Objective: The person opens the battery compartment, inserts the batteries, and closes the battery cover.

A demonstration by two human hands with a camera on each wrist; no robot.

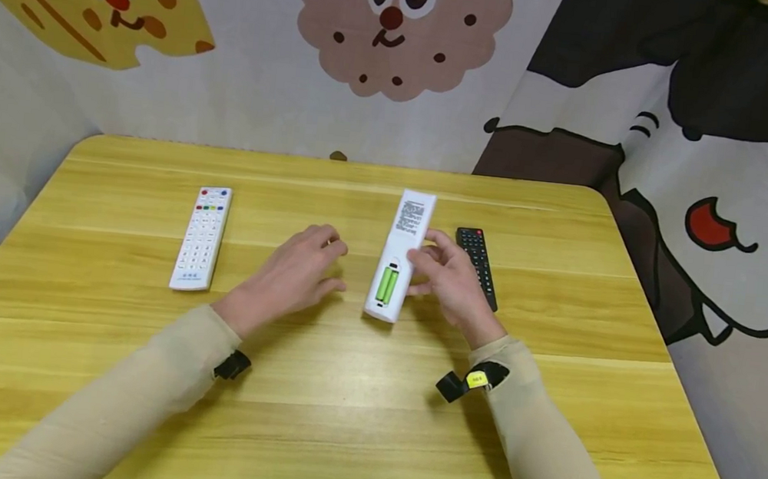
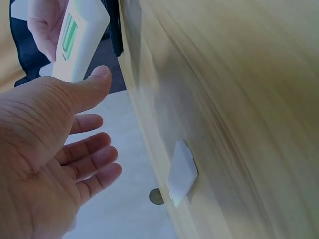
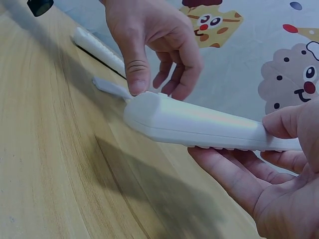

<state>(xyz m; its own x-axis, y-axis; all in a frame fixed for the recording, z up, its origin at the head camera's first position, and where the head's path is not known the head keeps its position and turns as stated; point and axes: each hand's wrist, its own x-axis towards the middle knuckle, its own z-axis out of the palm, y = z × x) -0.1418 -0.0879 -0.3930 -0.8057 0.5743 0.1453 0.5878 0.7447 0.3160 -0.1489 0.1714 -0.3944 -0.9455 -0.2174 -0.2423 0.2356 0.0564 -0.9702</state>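
Note:
My right hand (image 1: 452, 281) grips a white remote control (image 1: 413, 223) by its side, thumb on the back and fingers beneath. The remote's back faces up, held above the table. Its battery compartment is uncovered, and two green batteries (image 1: 387, 285) lie side by side in it. To the left of the remote, my left hand (image 1: 293, 273) hovers with loosely bent fingers, holding nothing. Below that hand, a small flat white piece, like a battery cover (image 2: 182, 174), lies on the table; the hand hides it in the head view.
Another white remote (image 1: 201, 237) lies buttons up on the left of the wooden table (image 1: 339, 420). A black remote (image 1: 476, 256) lies just behind my right hand, partly covered by it. A cartoon-printed cloth (image 1: 244, 103) stands along the table's back edge.

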